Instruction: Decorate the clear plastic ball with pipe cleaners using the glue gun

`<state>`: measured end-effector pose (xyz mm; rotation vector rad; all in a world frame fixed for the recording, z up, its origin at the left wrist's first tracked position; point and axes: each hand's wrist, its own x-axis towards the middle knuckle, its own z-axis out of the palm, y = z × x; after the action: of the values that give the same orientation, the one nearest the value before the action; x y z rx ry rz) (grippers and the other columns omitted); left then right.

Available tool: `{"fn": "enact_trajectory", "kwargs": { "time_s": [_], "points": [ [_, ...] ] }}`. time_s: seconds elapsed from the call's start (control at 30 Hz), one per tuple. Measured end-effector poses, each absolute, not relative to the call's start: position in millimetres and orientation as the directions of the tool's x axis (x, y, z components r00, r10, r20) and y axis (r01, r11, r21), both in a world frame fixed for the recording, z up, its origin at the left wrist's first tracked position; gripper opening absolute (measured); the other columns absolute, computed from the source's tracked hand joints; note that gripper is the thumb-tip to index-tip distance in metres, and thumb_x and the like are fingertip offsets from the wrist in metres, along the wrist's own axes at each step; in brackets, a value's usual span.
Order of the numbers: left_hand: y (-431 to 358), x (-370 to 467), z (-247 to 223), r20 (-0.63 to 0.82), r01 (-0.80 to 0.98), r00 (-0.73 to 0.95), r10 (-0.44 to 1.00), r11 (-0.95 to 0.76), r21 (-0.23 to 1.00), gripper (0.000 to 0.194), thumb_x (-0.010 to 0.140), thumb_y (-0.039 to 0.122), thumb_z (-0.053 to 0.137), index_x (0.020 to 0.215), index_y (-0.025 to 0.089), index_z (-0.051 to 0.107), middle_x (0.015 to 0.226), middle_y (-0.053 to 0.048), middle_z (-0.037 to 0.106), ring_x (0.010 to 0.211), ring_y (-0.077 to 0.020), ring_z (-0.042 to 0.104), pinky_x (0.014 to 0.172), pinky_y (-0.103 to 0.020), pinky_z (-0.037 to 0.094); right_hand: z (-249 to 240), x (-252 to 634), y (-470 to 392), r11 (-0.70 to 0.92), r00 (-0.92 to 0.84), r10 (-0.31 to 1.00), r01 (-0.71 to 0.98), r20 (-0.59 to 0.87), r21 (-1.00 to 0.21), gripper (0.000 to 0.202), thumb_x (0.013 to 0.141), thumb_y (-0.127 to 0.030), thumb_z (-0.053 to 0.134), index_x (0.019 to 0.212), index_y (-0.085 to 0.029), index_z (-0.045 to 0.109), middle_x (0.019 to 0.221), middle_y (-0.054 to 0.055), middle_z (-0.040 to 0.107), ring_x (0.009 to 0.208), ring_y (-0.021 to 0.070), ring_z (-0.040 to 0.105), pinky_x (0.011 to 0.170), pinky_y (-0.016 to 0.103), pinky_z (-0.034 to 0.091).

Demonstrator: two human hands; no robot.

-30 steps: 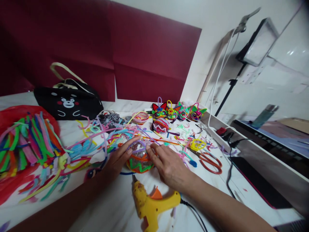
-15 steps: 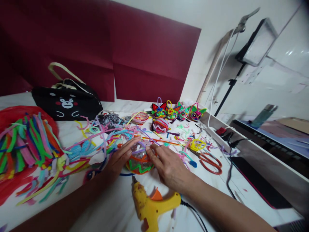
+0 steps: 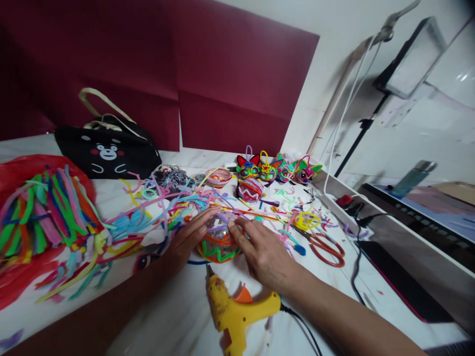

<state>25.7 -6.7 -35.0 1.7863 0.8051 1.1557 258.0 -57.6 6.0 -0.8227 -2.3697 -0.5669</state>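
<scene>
Between my two hands sits a clear plastic ball (image 3: 218, 238) trimmed with pipe cleaners: a green zigzag, orange bands and a purple strip on top. My left hand (image 3: 193, 235) presses its left side with the fingers together. On the other side, the fingers of my right hand (image 3: 256, 247) press the purple strip and the ball's upper right. A yellow glue gun (image 3: 241, 314) lies just in front, its nozzle pointing toward the ball. Loose pipe cleaners (image 3: 174, 205) lie behind my left hand. The ball's far side is hidden.
Orange-handled scissors (image 3: 326, 248) lie to the right, beside a yellow pipe-cleaner piece (image 3: 307, 220). Several cat-faced ornaments (image 3: 267, 172) and a striped ball (image 3: 251, 190) stand at the back. A red bag of pipe cleaners (image 3: 74, 170) and a black bag (image 3: 107, 155) are left.
The whole view has shifted slightly, so things appear a little further right. Both hands stay on the ball in nearly the same grip.
</scene>
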Motion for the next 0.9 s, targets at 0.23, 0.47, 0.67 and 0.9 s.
{"fn": "enact_trajectory", "kwargs": {
  "time_s": [0.23,0.47,0.67,0.9],
  "points": [
    [-6.8,25.8,-33.0,0.406,0.115,0.370,0.836,-0.475,0.872,0.046,0.098,0.047,0.046,0.139,0.030,0.057,0.151,0.001,0.051,0.146,-0.0265,0.036,0.125,-0.040,0.020,5.5,257.9,-58.0,0.735,-0.653,0.432,0.655,0.622,0.178,0.043,0.092,-0.004,0.042,0.135,-0.002,0.048,0.121,0.024,0.059,0.100,0.0283,0.056,0.079,0.042,0.056],
    [-10.6,26.8,-28.5,0.392,0.079,0.370,0.842,-0.449,0.890,0.047,0.098,0.047,0.047,0.139,0.027,0.057,0.153,0.000,0.048,0.145,-0.0270,0.037,0.125,-0.040,0.019,2.7,257.9,-57.4,0.733,-0.644,0.442,0.660,0.624,0.162,0.046,0.091,-0.004,0.044,0.137,-0.002,0.046,0.122,0.024,0.059,0.099,0.0289,0.056,0.078,0.041,0.056],
    [-8.5,25.3,-35.1,0.401,0.084,0.385,0.831,-0.464,0.882,0.048,0.100,0.044,0.043,0.142,0.023,0.053,0.156,-0.003,0.043,0.148,-0.0257,0.032,0.126,-0.042,0.018,1.9,256.6,-56.3,0.736,-0.631,0.445,0.662,0.636,0.141,0.047,0.090,-0.004,0.043,0.137,-0.002,0.046,0.121,0.025,0.060,0.097,0.0290,0.055,0.076,0.043,0.056],
    [-7.2,21.1,-35.5,0.413,0.143,0.407,0.815,-0.504,0.852,0.045,0.102,0.041,0.040,0.143,0.027,0.051,0.157,0.000,0.042,0.147,-0.0233,0.034,0.125,-0.039,0.019,5.4,257.0,-57.2,0.734,-0.635,0.439,0.662,0.636,0.154,0.047,0.088,-0.005,0.046,0.134,0.000,0.049,0.119,0.025,0.062,0.093,0.0287,0.055,0.074,0.042,0.055]
  ]
}}
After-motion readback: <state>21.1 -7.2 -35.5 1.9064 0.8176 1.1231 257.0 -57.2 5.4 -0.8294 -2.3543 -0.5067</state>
